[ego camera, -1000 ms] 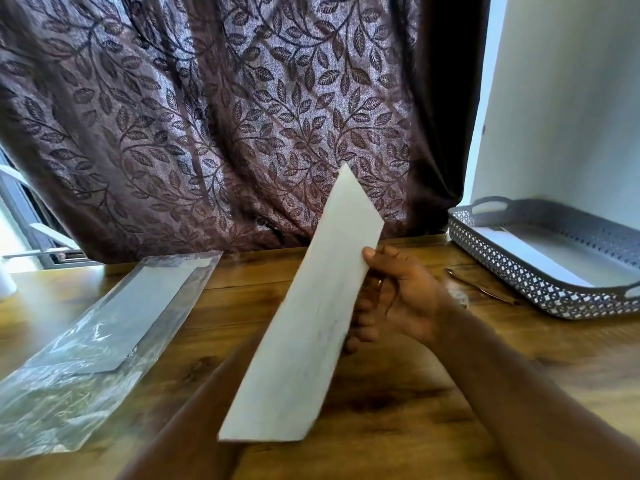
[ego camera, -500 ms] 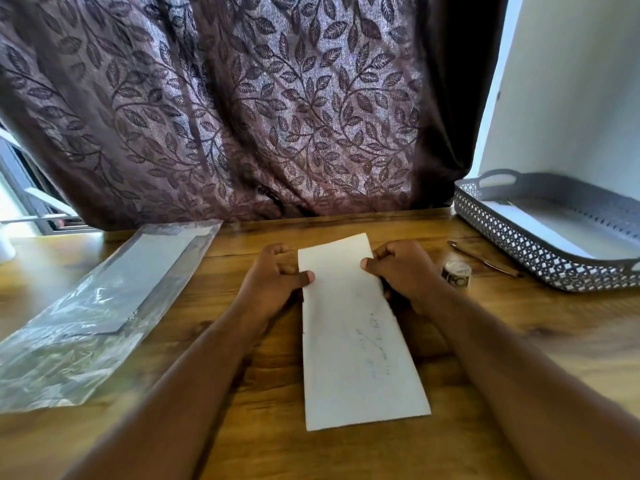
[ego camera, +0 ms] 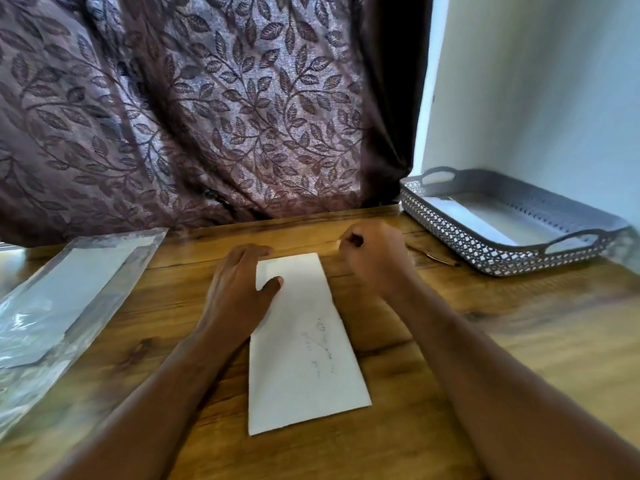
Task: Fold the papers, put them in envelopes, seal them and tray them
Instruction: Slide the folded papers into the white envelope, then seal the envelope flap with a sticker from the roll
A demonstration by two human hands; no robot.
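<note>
In the head view, a clear plastic sleeve (ego camera: pixel 69 299) is lying at the left of the desk (ego camera: pixel 519 323). A grey lattice tray (ego camera: pixel 485 261) is sitting far right, holding a white sheet (ego camera: pixel 464 220). A thin stick (ego camera: pixel 438 259) is lying between the tray and the right hand (ego camera: pixel 374 261), whose fingers are curling in; whether it is gripping anything cannot be told. The left hand (ego camera: pixel 239 289) is lying flat and wide, its thumb pressing the upper left edge of the white paper (ego camera: pixel 304 358). The paper is lying flat mid-desk, long, narrow and faintly pen-marked. The desk is showing brown wood grain. Behind it a leaf-patterned curtain (ego camera: pixel 207 116) is hanging beside a pale wall (ego camera: pixel 536 98).
</note>
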